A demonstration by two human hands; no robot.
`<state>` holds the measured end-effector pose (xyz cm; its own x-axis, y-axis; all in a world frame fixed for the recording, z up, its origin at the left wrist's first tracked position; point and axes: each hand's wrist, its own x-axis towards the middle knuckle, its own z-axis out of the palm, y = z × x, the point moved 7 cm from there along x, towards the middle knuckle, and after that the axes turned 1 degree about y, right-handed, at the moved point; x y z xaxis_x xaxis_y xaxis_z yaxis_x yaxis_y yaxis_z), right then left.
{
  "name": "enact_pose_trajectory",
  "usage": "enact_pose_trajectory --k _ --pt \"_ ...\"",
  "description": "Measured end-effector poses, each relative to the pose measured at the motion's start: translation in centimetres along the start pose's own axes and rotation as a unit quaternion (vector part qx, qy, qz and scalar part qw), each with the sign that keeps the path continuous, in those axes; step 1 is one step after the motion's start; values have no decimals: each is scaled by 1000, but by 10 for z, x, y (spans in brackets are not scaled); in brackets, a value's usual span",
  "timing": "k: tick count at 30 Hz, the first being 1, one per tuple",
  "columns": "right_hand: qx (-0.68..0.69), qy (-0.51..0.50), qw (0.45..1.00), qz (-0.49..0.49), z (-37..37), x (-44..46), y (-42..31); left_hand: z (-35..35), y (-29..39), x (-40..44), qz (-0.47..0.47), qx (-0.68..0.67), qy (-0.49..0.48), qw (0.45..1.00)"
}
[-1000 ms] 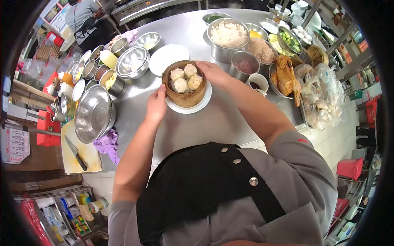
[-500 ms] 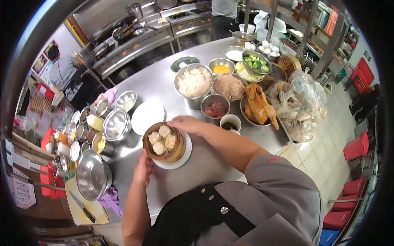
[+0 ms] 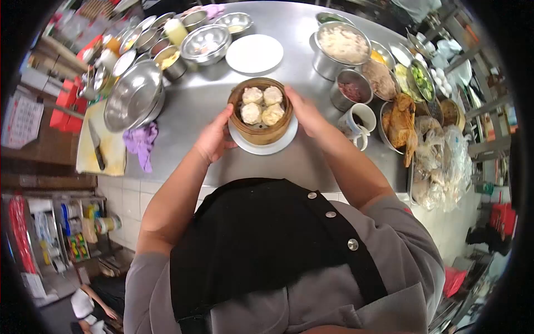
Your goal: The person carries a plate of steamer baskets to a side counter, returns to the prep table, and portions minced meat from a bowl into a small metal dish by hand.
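So the big change is the view: it's swung back down, and the bamboo steamer sits near the middle, when half a second ago it was lower left with way more kitchen showing. The hands haven't left it. Left hand has its fingers against the steamer's left wall, right hand is on its right side, kinda blurry, so the grip is wrapped round it from both sides. It's over a white plate on the metal surface, four dumplings inside. Can't tell if any weight is off the plate tbh. There's now a sliver of metal between the steamer and the round plate beyond it, where they seemed to overlap before, but that could just be camera angle. My read: it's still being handled, since neither hand has let go. Right of the steamer there's a mug; left of it, a purple cloth and then a knife
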<state>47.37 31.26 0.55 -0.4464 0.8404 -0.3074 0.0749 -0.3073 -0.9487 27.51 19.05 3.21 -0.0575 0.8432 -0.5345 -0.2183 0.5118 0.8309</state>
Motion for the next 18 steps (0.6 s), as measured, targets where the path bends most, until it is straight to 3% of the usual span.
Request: enact_pose_trajectory --k 7,9,11,13,15,18 --pt "-79 -38 996 -16 88 -73 -2 -47 -51 -122 71 -73 70 992" --pt "-86 -96 991 -36 114 -61 31 -76 -80 -162 104 -67 145 982" --pt "-45 -201 977 -56 169 -103 14 -90 -105 -202 122 -100 167 973" --pt "-54 -274 959 -44 217 -139 29 -99 -135 -271 125 -113 223 960" --pt "-27 -331 943 28 265 -174 51 -116 -179 -322 126 -131 286 941" --pt "-72 -414 907 29 321 -241 63 -114 -215 -417 124 -183 345 912"
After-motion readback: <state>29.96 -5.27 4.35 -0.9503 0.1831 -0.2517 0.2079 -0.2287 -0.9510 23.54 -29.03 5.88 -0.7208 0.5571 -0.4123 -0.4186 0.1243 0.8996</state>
